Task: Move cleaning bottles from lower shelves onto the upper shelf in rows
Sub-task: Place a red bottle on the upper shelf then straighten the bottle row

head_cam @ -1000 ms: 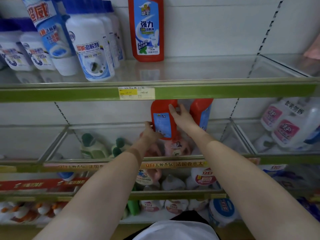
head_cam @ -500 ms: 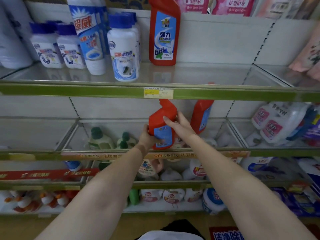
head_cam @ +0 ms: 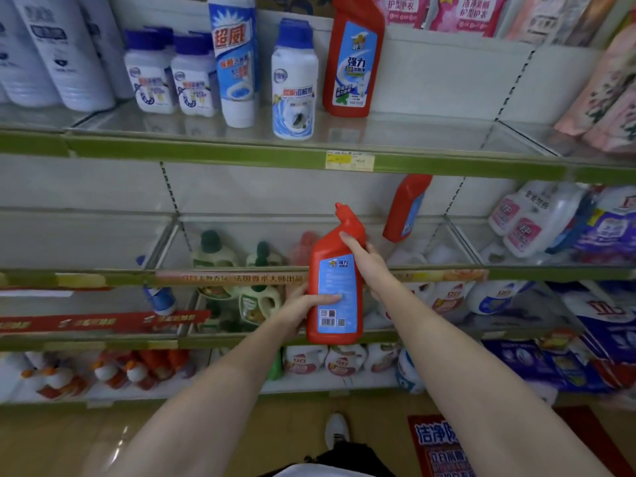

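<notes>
A red toilet-cleaner bottle [head_cam: 335,290] with an angled neck and a blue back label (barcode toward the camera) is held upright in front of the shelving, level with the middle shelf's front edge and clear of every shelf. It is gripped low on its left side by the left hand [head_cam: 301,311], whose fingers are wrapped across the label, and held at the shoulder below the neck by the right hand [head_cam: 370,266], with the forefinger laid up the bottle's neck.

On the upper shelf [head_cam: 241,149], a matching red bottle [head_cam: 354,56] is seen standing upright against the back panel. Just to its left a white drain-cleaner bottle with a blue cap [head_cam: 294,80] is placed nearer the front edge, then a taller blue-and-white bottle [head_cam: 235,60], then two squat white bottles with purple caps [head_cam: 172,77]. The stretch of the upper shelf to the right of the red bottle is bare up to a glass divider. A yellow price tag [head_cam: 349,161] is fixed to the green shelf edge.

On the middle shelf, behind the right hand, another red bottle [head_cam: 406,208] is seen leaning, its top hidden by the upper shelf's edge. Green-capped bottles [head_cam: 215,249] are kept to the left of it.
</notes>
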A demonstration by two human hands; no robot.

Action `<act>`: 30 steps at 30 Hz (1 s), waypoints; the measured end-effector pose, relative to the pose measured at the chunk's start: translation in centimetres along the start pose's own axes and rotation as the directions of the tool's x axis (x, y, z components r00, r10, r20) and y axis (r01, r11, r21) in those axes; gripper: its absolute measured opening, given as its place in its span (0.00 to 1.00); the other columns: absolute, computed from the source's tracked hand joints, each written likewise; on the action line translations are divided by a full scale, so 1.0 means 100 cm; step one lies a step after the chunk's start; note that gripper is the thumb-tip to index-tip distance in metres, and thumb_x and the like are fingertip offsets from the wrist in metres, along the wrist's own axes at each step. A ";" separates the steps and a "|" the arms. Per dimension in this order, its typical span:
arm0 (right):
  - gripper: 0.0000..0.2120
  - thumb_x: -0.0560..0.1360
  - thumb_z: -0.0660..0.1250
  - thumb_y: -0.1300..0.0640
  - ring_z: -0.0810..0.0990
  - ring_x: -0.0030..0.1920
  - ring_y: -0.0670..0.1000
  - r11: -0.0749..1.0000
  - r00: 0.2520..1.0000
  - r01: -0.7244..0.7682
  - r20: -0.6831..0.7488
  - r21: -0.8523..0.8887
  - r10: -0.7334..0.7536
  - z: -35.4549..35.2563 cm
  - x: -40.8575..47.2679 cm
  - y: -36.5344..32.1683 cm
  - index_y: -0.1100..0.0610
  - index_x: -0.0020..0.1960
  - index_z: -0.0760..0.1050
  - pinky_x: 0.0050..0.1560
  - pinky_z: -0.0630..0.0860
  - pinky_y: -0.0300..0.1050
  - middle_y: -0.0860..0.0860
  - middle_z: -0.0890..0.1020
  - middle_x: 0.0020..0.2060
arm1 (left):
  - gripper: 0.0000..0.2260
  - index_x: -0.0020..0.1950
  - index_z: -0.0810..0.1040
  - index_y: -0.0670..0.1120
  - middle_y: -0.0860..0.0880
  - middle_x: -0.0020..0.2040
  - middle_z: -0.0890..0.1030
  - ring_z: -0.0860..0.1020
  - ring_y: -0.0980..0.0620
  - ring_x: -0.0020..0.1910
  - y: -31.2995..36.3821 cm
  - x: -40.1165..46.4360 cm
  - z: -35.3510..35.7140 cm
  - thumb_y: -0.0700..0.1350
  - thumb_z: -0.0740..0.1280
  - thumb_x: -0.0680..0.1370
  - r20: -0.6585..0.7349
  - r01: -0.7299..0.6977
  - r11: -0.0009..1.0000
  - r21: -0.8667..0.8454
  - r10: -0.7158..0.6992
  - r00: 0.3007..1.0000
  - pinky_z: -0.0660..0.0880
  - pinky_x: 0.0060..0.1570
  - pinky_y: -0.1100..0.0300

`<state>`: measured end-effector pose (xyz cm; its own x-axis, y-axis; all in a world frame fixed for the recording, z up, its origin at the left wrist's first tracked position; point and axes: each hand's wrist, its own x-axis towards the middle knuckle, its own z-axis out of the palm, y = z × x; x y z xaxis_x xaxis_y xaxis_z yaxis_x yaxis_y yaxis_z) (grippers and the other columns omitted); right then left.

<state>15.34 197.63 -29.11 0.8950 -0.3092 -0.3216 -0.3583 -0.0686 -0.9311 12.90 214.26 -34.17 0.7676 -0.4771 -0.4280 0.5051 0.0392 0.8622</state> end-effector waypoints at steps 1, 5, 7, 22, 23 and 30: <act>0.40 0.63 0.73 0.30 0.86 0.51 0.51 1.000 1.000 -0.024 -0.007 0.015 0.024 0.004 -0.005 0.005 0.51 0.68 0.74 0.61 0.80 0.53 0.50 0.86 0.53 | 0.24 0.64 0.78 0.45 0.43 0.55 0.85 0.84 0.41 0.55 -0.009 -0.006 0.000 0.43 0.79 0.69 0.028 0.010 1.000 -0.026 -0.009 1.000 0.80 0.58 0.43; 0.35 0.64 0.72 0.32 0.86 0.47 0.53 0.991 0.989 -0.131 -0.062 0.032 0.133 0.018 -0.022 0.027 0.56 0.60 0.76 0.57 0.82 0.55 0.52 0.87 0.48 | 0.33 0.67 0.76 0.44 0.41 0.56 0.85 0.84 0.40 0.55 -0.042 -0.020 -0.003 0.45 0.82 0.64 0.047 0.102 0.990 -0.094 -0.098 0.994 0.81 0.55 0.44; 0.29 0.69 0.70 0.33 0.85 0.47 0.54 0.985 0.980 -0.173 -0.097 0.016 0.174 0.023 -0.031 0.037 0.57 0.55 0.74 0.58 0.81 0.55 0.52 0.84 0.45 | 0.36 0.67 0.76 0.44 0.42 0.56 0.85 0.84 0.40 0.55 -0.054 -0.025 -0.004 0.47 0.83 0.62 0.071 0.151 0.985 -0.084 -0.145 0.987 0.80 0.58 0.42; 0.41 0.71 0.57 0.22 0.85 0.42 0.56 0.941 0.934 -0.315 -0.139 0.124 0.330 0.056 -0.025 0.067 0.59 0.52 0.80 0.54 0.82 0.55 0.54 0.86 0.41 | 0.33 0.63 0.80 0.44 0.41 0.55 0.85 0.85 0.42 0.51 -0.076 -0.042 -0.031 0.70 0.60 0.76 0.056 0.291 0.881 -0.373 -0.292 0.955 0.79 0.55 0.46; 0.38 0.71 0.59 0.23 0.85 0.41 0.57 0.929 0.939 -0.313 -0.083 0.198 0.334 0.060 -0.024 0.069 0.59 0.50 0.80 0.54 0.82 0.55 0.55 0.86 0.39 | 0.30 0.61 0.81 0.44 0.41 0.53 0.85 0.85 0.43 0.48 -0.075 -0.043 -0.030 0.68 0.62 0.76 0.050 0.283 0.885 -0.371 -0.285 0.957 0.80 0.51 0.48; 0.39 0.73 0.61 0.25 0.86 0.46 0.58 0.870 0.935 -0.355 0.136 0.342 0.327 0.065 -0.017 0.076 0.60 0.57 0.83 0.55 0.82 0.56 0.59 0.87 0.48 | 0.33 0.60 0.82 0.43 0.41 0.50 0.84 0.84 0.42 0.45 -0.078 -0.044 -0.022 0.71 0.57 0.77 0.182 0.285 0.796 -0.534 -0.221 0.958 0.81 0.49 0.45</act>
<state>12.78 203.80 -36.73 0.7558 -0.1822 -0.6289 -0.5380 0.3747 -0.7551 6.47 217.97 -39.65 0.5523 -0.6252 -0.5514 0.8314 0.3640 0.4199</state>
